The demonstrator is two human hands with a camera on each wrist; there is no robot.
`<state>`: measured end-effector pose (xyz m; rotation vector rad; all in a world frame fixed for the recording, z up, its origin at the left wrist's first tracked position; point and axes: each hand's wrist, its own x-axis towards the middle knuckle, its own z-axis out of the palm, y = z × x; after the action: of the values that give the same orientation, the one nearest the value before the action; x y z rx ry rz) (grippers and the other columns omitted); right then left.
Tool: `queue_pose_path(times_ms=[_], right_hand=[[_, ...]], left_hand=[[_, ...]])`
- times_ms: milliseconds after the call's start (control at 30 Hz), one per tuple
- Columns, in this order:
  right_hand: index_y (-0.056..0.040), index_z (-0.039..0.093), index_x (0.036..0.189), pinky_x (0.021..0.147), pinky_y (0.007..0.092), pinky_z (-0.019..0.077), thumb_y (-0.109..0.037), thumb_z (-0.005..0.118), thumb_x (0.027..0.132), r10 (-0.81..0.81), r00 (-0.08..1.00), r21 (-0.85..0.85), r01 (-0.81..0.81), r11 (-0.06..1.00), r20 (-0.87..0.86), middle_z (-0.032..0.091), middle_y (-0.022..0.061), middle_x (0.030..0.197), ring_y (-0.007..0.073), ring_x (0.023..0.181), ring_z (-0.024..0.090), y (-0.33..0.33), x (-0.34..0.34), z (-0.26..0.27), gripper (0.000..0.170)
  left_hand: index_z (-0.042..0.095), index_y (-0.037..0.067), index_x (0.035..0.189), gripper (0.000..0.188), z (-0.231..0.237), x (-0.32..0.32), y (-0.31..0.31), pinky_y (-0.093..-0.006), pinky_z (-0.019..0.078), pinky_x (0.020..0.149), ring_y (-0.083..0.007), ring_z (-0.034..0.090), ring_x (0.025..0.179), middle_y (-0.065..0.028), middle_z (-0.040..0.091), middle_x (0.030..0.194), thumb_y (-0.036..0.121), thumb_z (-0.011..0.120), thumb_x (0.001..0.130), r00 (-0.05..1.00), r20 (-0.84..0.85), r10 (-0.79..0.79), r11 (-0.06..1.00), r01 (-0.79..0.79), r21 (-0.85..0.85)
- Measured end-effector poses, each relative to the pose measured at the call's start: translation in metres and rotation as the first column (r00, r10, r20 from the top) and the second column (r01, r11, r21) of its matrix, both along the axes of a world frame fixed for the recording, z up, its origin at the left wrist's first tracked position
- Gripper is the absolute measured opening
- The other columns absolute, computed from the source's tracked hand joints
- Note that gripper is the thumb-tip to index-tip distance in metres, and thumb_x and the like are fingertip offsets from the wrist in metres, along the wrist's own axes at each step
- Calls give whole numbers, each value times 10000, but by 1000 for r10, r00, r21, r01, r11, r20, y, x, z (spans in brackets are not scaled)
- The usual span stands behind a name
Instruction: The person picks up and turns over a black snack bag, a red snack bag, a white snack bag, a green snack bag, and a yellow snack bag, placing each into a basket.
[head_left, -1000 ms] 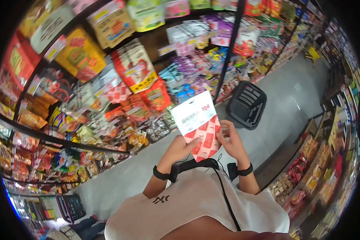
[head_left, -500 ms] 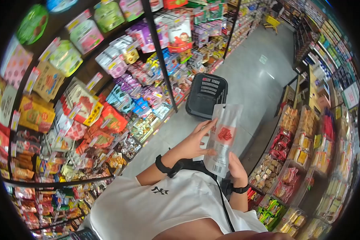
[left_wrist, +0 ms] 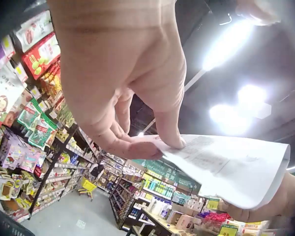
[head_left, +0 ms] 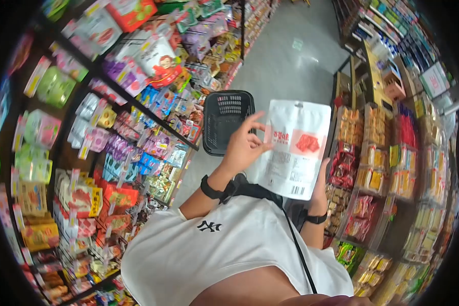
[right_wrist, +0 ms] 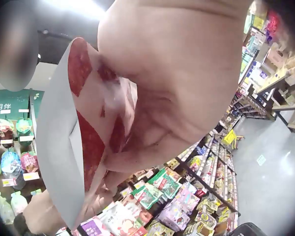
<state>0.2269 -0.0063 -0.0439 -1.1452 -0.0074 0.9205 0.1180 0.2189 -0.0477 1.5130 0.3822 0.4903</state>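
A white pouch [head_left: 297,153] with a red food picture, small print and a barcode stands upright before the chest in the head view. Its left edge is pinched by the left hand [head_left: 244,145] between thumb and finger; the left wrist view also shows this hand [left_wrist: 123,73] on the pouch [left_wrist: 231,162]. Along the lower right edge, partly behind the pouch, is the right hand [head_left: 319,191]. In the right wrist view that hand [right_wrist: 177,83] holds the pouch's red-patterned side [right_wrist: 93,118], thumb and fingers against it.
A black basket [head_left: 228,125] is on the floor beyond the left hand. Racks of hanging snack packs [head_left: 153,56] line the left. Bins of packaged food [head_left: 375,153] stand close on the right, with grey aisle floor [head_left: 285,66] between.
The pouch has been turned from its red-patterned face to the face with print and barcode. The left hand has moved to its left edge. The head view has swung rightward along the aisle.
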Motion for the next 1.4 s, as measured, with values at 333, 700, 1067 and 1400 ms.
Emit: queue_pose_path(times_ms=[333,700,1067,1400], right_hand=[[58,656,1199,844,271,516,-286,620,1053,134,933,-152,-87,985,334,731,64,1069,102,935,662,19,130,-24,375],[48,678,1142,799,263,521,-286,602,1067,154,880,-111,-116,987,450,730,39,1016,83,892,648,20,331,-21,351],[2,694,1158,755,248,463,-284,635,1051,304,818,-179,-247,952,488,707,-12,995,56,858,594,52,469,-37,311],[41,715,1100,735,250,418,-263,615,1063,529,602,-337,-410,848,598,649,-39,913,67,830,515,180,578,-45,322]], left_hand=[[391,12,1515,765,-2,120,22,-196,537,699,-75,657,819,-92,665,1063,-23,794,865,992,-113,-56,998,51,-47],[524,27,1266,526,-8,322,12,-207,470,617,-46,631,756,-61,735,946,148,847,869,986,-108,-125,988,133,78],[569,35,1122,371,-1,435,43,-197,489,674,-43,643,826,-39,734,1019,121,833,876,988,-144,-53,997,61,54],[663,-22,1053,185,-15,506,152,-228,520,678,-42,649,799,-12,724,903,91,757,941,996,45,82,993,-78,-83]])
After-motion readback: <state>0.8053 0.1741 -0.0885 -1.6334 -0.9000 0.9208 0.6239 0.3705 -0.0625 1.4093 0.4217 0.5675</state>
